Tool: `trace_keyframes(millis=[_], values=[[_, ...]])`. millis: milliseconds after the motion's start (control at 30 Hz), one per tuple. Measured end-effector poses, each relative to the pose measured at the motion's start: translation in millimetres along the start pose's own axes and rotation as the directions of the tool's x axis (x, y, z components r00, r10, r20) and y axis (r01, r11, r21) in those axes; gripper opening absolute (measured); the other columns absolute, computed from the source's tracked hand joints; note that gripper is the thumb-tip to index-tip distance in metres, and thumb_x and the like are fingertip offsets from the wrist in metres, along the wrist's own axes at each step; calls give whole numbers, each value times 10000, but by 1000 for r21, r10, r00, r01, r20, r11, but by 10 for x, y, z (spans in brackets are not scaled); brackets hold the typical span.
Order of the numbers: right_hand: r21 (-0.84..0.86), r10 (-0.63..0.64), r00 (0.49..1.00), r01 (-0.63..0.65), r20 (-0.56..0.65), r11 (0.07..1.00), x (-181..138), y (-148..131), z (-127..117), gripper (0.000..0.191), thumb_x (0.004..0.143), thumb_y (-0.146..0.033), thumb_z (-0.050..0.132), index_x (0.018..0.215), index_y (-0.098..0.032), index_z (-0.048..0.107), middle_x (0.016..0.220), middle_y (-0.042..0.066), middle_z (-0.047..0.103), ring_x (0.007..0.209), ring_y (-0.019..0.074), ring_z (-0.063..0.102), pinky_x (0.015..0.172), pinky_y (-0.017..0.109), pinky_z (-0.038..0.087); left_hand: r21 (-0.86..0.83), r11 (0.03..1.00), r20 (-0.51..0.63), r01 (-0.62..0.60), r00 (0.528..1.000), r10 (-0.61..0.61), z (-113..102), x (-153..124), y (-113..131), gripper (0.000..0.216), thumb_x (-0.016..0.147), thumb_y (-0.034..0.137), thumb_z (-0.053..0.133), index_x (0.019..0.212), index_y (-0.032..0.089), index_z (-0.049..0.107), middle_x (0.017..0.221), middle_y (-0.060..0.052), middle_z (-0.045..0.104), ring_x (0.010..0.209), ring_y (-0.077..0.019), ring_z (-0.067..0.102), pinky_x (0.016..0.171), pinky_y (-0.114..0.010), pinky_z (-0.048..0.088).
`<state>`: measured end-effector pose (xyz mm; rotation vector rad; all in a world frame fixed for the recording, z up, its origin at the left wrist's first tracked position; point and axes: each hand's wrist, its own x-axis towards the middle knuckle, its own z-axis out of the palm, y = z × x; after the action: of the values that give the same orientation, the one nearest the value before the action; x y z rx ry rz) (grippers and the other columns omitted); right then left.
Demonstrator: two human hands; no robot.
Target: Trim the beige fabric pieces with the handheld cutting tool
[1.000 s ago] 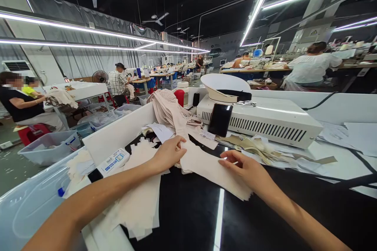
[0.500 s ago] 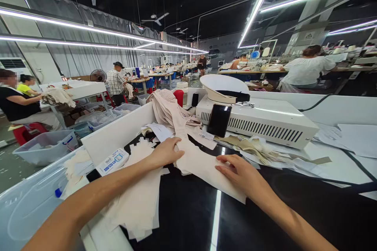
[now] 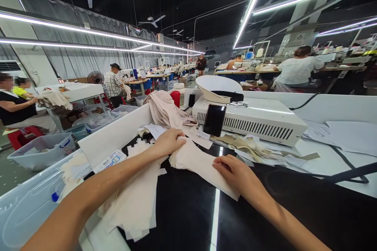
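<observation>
A pale cream fabric piece (image 3: 198, 160) with a curved edge lies over layers of similar cloth on the black tabletop. At its upper left end, my left hand (image 3: 170, 141) is closed, thumb and fingers pinching the edge. My right hand (image 3: 232, 170) is closed at the piece's right side, fingertips bent onto the cloth. Left of it, under my left forearm, spreads a pile of cream cut pieces (image 3: 134, 204). Beyond my left hand rests a bundle of pinkish-beige fabric (image 3: 161, 108).
A white vented machine box (image 3: 247, 119) stands at the back, with a phone (image 3: 215, 120) leaning on its front and a white round cap-like object (image 3: 219, 88) on top. Fabric scraps (image 3: 253, 147) lie before it. Plastic bins (image 3: 41, 151) stand left. Several people work at tables beyond.
The view has turned slightly right. My left hand has closed on the piece's upper end, where a strip earlier ran up toward the beige bundle. My right hand keeps its place on the cloth.
</observation>
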<state>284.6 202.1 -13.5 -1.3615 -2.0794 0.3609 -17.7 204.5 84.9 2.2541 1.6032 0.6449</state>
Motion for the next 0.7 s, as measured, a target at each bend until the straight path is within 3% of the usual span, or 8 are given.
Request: trace_keyframes(millis=[133,333,400,467,567,700], values=[[-17,2,999,-3,-46,1000,-14,-2,-1,364,1075,-552,608,899,-316,822,947,78,818,886,318,797,828,439,632,18,1000,6,-12,1000,12,11,183,-21,302,1201,437,827,1373,189,809,1460,-117,797,1320,-313,787,1172,-551,679],[-50,2,994,-8,-105,999,23,48,23,263,1141,-444,662,1033,-269,825,1013,46,824,962,274,799,922,433,648,45,999,31,21,999,-23,98,213,-218,394,1194,449,846,1481,188,777,1492,-126,781,1279,-313,807,1097,-529,726],[-57,-11,995,5,-103,998,43,55,26,258,1178,-453,707,1085,-241,820,1064,42,835,989,248,796,967,437,658,61,998,-5,30,1000,-30,105,152,-255,415,1187,435,851,1510,191,761,1522,-132,766,1311,-324,794,1133,-557,709],[-67,-26,995,19,-100,998,65,61,33,289,1196,-494,738,1118,-228,818,1099,42,841,1009,240,800,989,444,669,76,997,-64,25,998,-21,95,89,-242,403,1187,356,816,1546,188,745,1602,-167,719,1438,-362,739,1261,-610,628],[-98,-59,993,48,-107,994,97,74,59,300,1193,-512,764,1154,-220,820,1133,48,847,1038,245,812,1007,457,681,88,995,-121,-51,991,61,80,21,-118,398,1201,249,676,1589,189,738,1739,-208,622,1660,-396,582,1448,-600,432],[-174,-131,978,103,-161,979,105,71,86,231,1164,-440,726,1228,-257,851,1261,107,878,1190,331,821,1086,545,653,58,967,-20,-247,968,249,149,-15,78,345,1236,293,626,1527,243,804,1713,-138,712,1673,-321,610,1474,-473,416]])
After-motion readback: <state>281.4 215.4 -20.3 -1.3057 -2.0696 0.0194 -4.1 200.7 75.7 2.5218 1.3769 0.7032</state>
